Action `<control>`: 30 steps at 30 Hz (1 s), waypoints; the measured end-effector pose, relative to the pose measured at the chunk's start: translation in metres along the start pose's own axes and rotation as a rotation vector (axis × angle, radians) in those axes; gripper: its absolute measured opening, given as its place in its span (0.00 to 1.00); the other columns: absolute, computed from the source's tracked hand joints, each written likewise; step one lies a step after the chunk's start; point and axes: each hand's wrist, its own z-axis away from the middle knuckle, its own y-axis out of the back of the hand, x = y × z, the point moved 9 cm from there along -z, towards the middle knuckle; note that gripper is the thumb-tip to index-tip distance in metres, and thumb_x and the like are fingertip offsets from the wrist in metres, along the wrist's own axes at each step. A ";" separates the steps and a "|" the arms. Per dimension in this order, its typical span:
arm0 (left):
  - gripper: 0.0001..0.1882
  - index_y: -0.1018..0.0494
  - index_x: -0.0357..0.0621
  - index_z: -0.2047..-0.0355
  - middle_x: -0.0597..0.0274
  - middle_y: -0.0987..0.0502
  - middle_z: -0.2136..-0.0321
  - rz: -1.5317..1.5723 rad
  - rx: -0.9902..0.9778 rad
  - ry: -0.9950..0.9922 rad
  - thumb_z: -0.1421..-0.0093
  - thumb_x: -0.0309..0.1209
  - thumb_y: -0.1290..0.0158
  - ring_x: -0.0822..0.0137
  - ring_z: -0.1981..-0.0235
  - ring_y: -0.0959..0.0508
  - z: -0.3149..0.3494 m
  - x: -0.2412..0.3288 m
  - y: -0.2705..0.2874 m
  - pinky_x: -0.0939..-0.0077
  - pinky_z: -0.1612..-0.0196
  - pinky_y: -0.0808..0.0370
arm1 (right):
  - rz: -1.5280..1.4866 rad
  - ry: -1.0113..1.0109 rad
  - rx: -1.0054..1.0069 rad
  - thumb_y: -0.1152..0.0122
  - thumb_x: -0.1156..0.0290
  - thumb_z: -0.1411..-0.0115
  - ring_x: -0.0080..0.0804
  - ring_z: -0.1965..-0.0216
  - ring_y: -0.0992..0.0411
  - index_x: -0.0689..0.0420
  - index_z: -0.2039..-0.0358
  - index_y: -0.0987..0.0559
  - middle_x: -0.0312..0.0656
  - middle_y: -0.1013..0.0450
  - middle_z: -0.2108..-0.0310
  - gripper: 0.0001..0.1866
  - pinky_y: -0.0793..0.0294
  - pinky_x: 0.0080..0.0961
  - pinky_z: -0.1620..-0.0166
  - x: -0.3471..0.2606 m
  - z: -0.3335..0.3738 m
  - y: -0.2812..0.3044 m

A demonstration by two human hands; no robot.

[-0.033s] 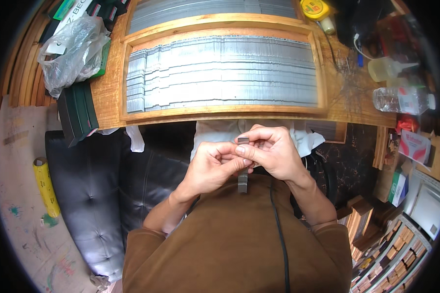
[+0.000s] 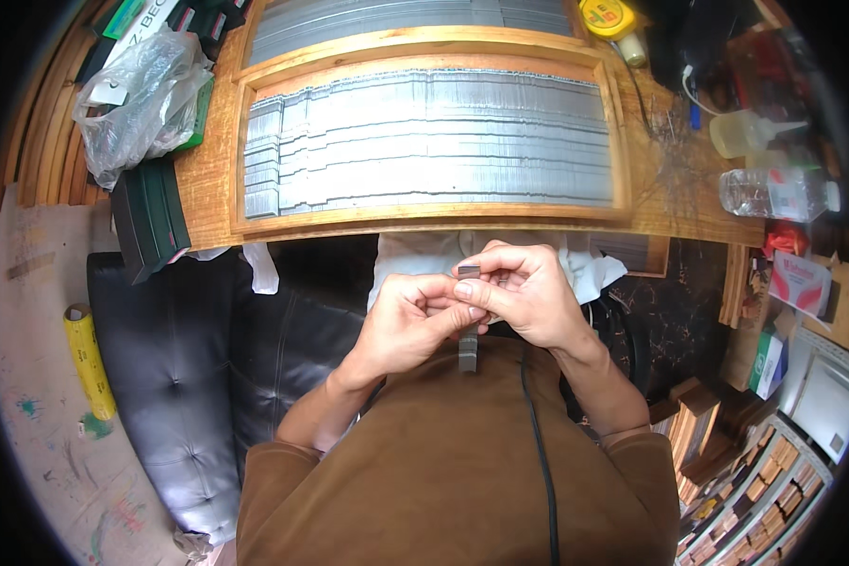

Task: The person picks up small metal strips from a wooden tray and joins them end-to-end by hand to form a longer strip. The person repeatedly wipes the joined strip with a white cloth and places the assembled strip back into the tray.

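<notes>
No visible shift; left hand (image 2: pixel 406 323) and right hand (image 2: pixel 535 297) stay together, clamped on a narrow, flat grey strip (image 2: pixel 468 353), near end free; handling looks no further along.

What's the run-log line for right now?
left hand: pinching grey strip | right hand: pinching same strip | wooden tray: on table, beyond hands, holding grey pieces

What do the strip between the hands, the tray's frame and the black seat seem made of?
Strip: probably metal, dull grey with crisp edges; plastic isn't ruled out.
Frame: wood, smooth, perhaps varnished, judging by its streaky golden-brown tone.
Seat: leather or imitation, softly glossy, with tufting and stitching.
</notes>
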 end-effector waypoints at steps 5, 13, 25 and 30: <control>0.09 0.18 0.34 0.56 0.60 0.13 0.67 -0.022 0.003 -0.002 0.31 0.28 0.39 0.79 0.67 0.17 -0.001 -0.005 0.003 0.86 0.67 0.25 | 0.011 0.033 0.009 0.34 0.78 0.33 0.25 0.69 0.21 0.71 0.58 0.16 0.40 0.24 0.66 0.09 0.17 0.20 0.71 -0.004 -0.001 -0.002; 0.08 0.17 0.36 0.56 0.61 0.13 0.66 -0.014 0.005 -0.036 0.31 0.28 0.39 0.77 0.65 0.16 -0.001 -0.002 0.001 0.85 0.66 0.24 | 0.020 0.126 0.063 0.31 0.76 0.35 0.17 0.76 0.25 0.69 0.61 0.14 0.37 0.25 0.70 0.07 0.24 0.16 0.75 -0.005 0.000 0.001; 0.08 0.19 0.33 0.55 0.57 0.14 0.64 0.041 -0.023 -0.028 0.32 0.24 0.40 0.72 0.62 0.14 -0.002 -0.005 0.004 0.82 0.61 0.20 | 0.059 0.134 0.078 0.30 0.76 0.36 0.17 0.76 0.25 0.68 0.60 0.14 0.36 0.25 0.71 0.08 0.24 0.16 0.77 -0.003 0.000 0.001; 0.08 0.18 0.34 0.55 0.58 0.13 0.64 -0.009 -0.039 -0.003 0.32 0.24 0.40 0.73 0.63 0.14 -0.003 -0.007 0.005 0.83 0.62 0.21 | 0.034 0.122 0.065 0.30 0.76 0.36 0.17 0.76 0.25 0.68 0.60 0.14 0.37 0.24 0.71 0.08 0.23 0.16 0.76 -0.003 0.000 0.001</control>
